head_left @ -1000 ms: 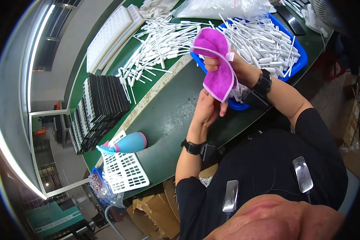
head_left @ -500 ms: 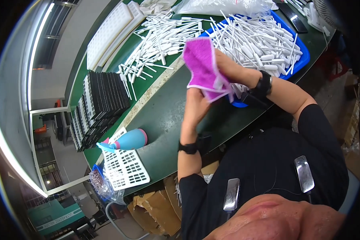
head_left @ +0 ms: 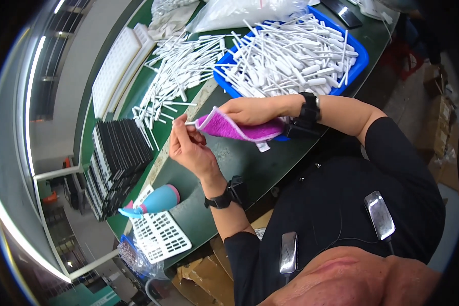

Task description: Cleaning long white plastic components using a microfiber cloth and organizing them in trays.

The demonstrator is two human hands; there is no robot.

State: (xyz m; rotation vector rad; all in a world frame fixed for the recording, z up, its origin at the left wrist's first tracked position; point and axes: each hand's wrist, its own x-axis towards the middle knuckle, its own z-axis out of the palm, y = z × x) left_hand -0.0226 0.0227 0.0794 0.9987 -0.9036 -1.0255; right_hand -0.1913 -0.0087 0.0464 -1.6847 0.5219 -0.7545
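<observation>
My right hand [head_left: 252, 109] grips a purple cloth [head_left: 220, 126] with a white edge, folded around a thin white plastic stick [head_left: 190, 123]. The stick's tip pokes out of the cloth on the left, and my left hand [head_left: 191, 153] pinches it between thumb and fingers. The rest of the stick is hidden in the cloth. Just beyond my right hand stands a blue tray [head_left: 361, 51] heaped with white sticks [head_left: 285, 61] that have thicker ends. More loose sticks [head_left: 183, 64] lie spread on the green table to the left of the tray.
Stacked black slotted trays [head_left: 120, 153] stand at the left, below white perforated boards [head_left: 117, 66]. A blue spray bottle [head_left: 160, 199] lies by a white plastic grid [head_left: 163, 237] near the table's left end. Clear plastic bags [head_left: 250, 15] and a phone [head_left: 344, 14] are at the back.
My left hand has moved left and now pinches a stick end. The cloth, earlier held up between both hands, is now folded around the stick in my right hand. The view has shifted too.
</observation>
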